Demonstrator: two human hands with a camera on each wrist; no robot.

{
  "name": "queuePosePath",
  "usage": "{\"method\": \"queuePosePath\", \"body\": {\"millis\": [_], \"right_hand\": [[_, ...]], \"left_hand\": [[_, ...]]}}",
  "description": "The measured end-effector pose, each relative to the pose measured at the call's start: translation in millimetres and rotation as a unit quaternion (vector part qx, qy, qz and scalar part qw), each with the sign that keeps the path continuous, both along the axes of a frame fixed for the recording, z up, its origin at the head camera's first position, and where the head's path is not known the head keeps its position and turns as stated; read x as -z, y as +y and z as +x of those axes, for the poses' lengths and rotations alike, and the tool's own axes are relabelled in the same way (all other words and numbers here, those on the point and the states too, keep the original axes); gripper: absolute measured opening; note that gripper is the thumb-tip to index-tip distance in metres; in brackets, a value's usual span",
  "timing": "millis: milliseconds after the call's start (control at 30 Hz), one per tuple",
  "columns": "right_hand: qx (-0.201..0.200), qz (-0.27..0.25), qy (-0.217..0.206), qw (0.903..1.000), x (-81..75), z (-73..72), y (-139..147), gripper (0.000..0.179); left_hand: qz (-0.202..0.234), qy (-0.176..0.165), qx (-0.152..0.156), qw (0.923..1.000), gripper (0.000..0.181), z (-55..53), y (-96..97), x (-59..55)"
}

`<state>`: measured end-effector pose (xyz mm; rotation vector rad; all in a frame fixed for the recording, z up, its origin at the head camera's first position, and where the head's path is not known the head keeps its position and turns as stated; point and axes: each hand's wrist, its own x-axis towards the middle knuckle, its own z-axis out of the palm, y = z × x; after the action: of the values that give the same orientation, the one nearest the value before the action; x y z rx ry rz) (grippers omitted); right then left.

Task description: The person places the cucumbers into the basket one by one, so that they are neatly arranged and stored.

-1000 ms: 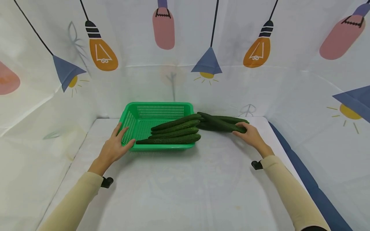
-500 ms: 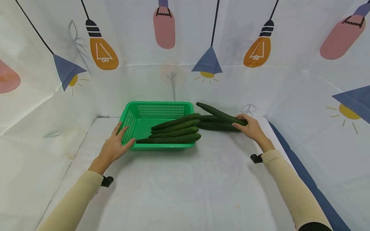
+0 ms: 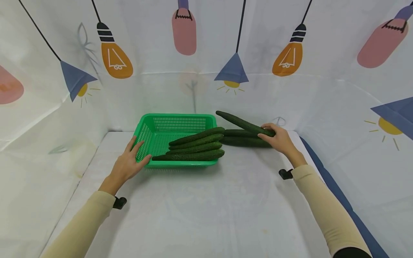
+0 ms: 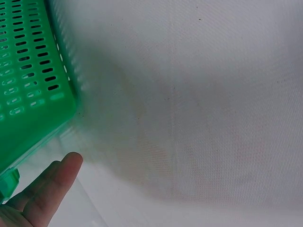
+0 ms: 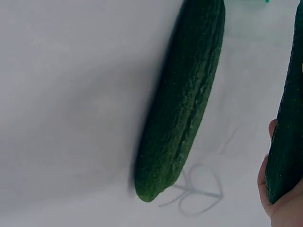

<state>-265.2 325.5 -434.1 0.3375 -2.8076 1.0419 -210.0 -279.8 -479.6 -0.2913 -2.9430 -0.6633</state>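
My right hand [image 3: 280, 140] grips one end of a dark green cucumber [image 3: 239, 122], its other end tilted up to the left, behind and above two cucumbers [image 3: 246, 142] on the table. In the right wrist view the held cucumber [image 5: 285, 142] lies along the palm at the right edge, and a lying cucumber [image 5: 180, 104] fills the middle. My left hand [image 3: 126, 165] touches the left front corner of a green plastic basket [image 3: 180, 164], fingers spread. Several cucumbers [image 3: 197, 154] lie side by side in the basket, toward its right front, their ends over the right rim.
A white cloth covers the table [image 3: 200, 211]. Just behind the basket rises a white backdrop [image 3: 161, 93] printed with lamps and bulbs, which also closes in both sides. Blue fabric [image 3: 326, 172] runs along the right edge of the table.
My right hand has lifted the cucumber's far end off the other two and shifted it slightly up and left. My left hand stays at the basket.
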Motion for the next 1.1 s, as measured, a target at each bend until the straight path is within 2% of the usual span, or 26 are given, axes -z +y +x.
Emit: {"method": "queuePosePath", "body": {"millis": [567,833,1100], "right_hand": [[-0.013,0.006,0.009,0.9999,-12.1,5.7,-9.5,0.050],[-0.036,0.005,0.017,0.9992,-11.7,7.3,-17.8,0.049],[-0.041,0.007,0.010,0.9991,-10.1,10.2,-24.5,0.049]], "left_hand": [[-0.004,-0.001,0.000,1.0000,0.081,0.8,-0.4,0.0],[0.001,-0.003,0.001,1.0000,0.081,1.2,-0.4,-0.6],[0.002,0.002,0.001,1.0000,0.081,1.3,-0.3,0.2]]}}
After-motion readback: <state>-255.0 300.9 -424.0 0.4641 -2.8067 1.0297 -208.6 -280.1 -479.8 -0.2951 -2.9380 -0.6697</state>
